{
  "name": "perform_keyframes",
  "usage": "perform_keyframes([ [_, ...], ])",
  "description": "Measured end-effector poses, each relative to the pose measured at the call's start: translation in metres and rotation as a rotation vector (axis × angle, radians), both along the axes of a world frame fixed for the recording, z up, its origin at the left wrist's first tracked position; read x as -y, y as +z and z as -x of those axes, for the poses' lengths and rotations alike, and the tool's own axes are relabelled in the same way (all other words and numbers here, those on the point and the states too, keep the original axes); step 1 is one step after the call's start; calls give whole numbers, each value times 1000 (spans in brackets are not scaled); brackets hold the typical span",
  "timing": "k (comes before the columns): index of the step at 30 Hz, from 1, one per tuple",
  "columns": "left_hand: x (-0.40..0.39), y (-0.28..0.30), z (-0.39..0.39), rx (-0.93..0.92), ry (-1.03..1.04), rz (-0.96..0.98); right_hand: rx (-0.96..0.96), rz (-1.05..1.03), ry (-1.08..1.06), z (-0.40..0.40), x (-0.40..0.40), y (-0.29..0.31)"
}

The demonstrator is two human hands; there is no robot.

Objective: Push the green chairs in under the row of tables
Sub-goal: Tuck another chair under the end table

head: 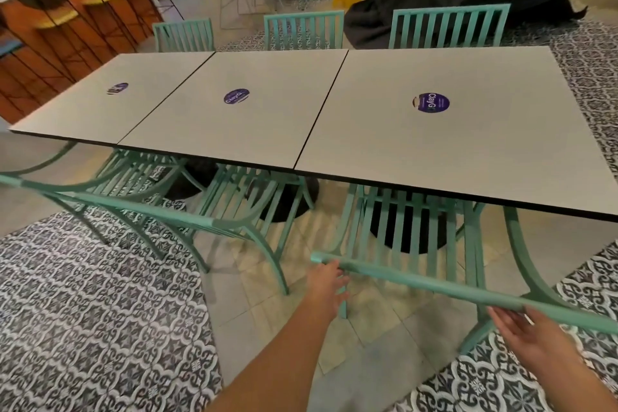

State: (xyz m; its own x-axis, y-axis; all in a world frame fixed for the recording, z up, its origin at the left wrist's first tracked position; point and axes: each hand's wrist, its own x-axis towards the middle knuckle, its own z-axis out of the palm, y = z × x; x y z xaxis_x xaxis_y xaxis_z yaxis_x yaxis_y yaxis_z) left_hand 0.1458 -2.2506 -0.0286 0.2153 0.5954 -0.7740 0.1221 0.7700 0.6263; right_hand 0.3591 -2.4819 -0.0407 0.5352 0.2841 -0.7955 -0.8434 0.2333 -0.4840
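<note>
Tables (334, 104) grey in a row, patterned floor tiles (100, 311), left hand (326, 288) and right hand (531, 338) fingers straight against green chair (418, 284) top rail

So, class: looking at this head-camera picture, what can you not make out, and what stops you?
- Near chair: seat front hidden under the tabletop.
- Right hand: fingers lie against the chair's top rail, grip unclear.
- Far chairs: seats and legs hidden behind the tables.
- Left sticker: print too small.
</note>
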Motion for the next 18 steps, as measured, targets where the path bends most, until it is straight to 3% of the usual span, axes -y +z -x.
perform_keyframes([
  [5,-4,-5,-5,-30,58,-15,-14,108,-63,-2,-11,-1],
  [11,-12,-6,-16,-220,56,-44,-25,135,-78,-3,-14,2],
  [18,-14,-2,-14,-204,3,-24,-9,122,-139,-1,-14,0],
])
